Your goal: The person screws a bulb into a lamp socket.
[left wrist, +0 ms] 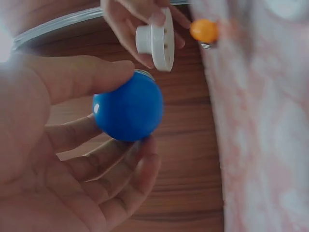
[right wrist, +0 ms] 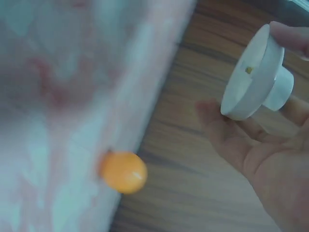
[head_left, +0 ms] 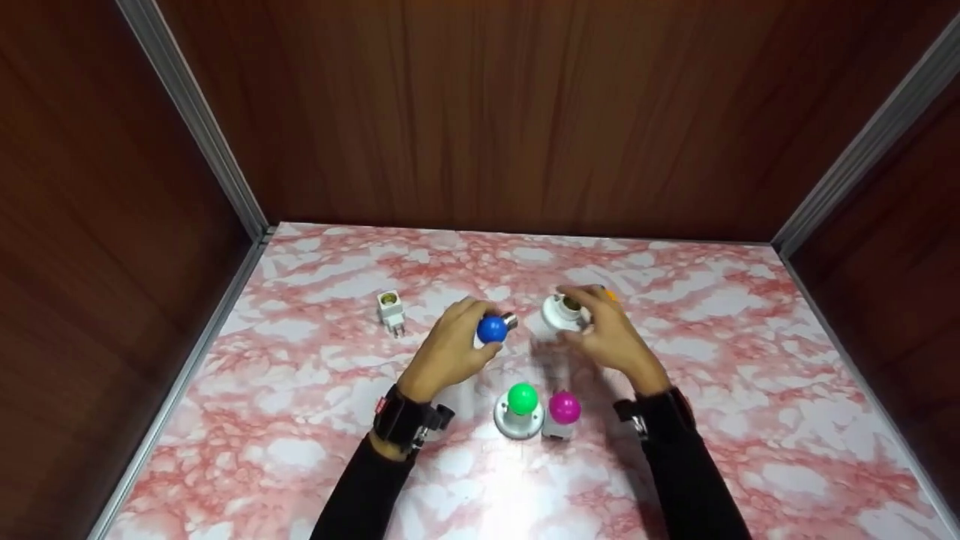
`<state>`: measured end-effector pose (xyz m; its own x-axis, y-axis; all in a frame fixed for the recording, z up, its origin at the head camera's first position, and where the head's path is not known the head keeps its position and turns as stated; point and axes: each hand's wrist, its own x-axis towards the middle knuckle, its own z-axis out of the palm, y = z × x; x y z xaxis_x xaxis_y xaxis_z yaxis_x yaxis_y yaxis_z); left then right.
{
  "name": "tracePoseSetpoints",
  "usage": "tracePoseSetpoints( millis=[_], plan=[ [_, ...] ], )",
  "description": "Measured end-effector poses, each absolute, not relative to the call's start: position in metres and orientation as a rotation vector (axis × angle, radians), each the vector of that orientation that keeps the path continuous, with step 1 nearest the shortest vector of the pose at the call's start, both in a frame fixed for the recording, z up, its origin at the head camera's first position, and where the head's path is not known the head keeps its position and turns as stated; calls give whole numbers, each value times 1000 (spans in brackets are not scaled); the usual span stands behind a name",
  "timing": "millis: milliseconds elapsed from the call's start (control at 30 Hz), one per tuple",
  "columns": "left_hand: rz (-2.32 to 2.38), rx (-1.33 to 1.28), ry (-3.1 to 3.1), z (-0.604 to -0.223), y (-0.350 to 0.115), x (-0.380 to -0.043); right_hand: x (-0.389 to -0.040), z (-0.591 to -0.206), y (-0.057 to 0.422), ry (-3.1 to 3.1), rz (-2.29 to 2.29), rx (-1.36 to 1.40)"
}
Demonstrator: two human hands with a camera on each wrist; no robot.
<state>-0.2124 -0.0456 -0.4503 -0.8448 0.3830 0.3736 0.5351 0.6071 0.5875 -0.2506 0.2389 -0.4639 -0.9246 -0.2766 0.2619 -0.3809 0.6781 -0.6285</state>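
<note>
Between thumb and fingers, my left hand [head_left: 454, 346] pinches a blue light bulb [head_left: 492, 329], its metal screw base turned toward the right hand. My right hand [head_left: 611, 334] holds a round white lamp socket [head_left: 555, 313] by its rim, raised off the table, its brass-lined opening facing up and toward me in the head view. In the right wrist view the flat back of the lamp socket [right wrist: 256, 77] shows, with the thumb at its edge. An orange bulb [head_left: 610, 295] lies on the table just behind the right hand, partly hidden by it.
Nearer me, a green bulb [head_left: 523, 398] stands in a round white socket [head_left: 519, 426], beside a magenta bulb [head_left: 565, 407] in a square white holder [head_left: 557, 431]. A white plug-in socket [head_left: 390, 309] lies at the left. Wooden panels [head_left: 480, 120] enclose the marbled table [head_left: 300, 390].
</note>
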Motion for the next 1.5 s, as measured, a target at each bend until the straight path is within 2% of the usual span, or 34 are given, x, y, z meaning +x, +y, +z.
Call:
tracePoseSetpoints(
  millis=[167,333,533,767,933,1133,1500],
  plan=[
    [-1187,-803,-2453,-427,-49,-208,-228,-438,248,-2558,1268,478],
    [-1325,-850,-2314,-417,-54,-210,-218,-417,249,-2283,1425,540],
    [-1569,-862,-2249,-421,-59,-205,-210,-419,246,-2021,1656,761],
    [-2015,-815,-2071,-418,-64,-198,-206,-424,251,-1789,2011,875],
    [-2225,-734,-1866,-408,-65,-193,-199,-413,247,-1708,2017,1003],
    [-2156,-820,-1806,-404,-56,-186,-191,-409,233,-1751,1940,1132],
    [-1967,-857,-1853,-413,-35,-183,-194,-419,221,-1830,1953,1126]
  ],
)
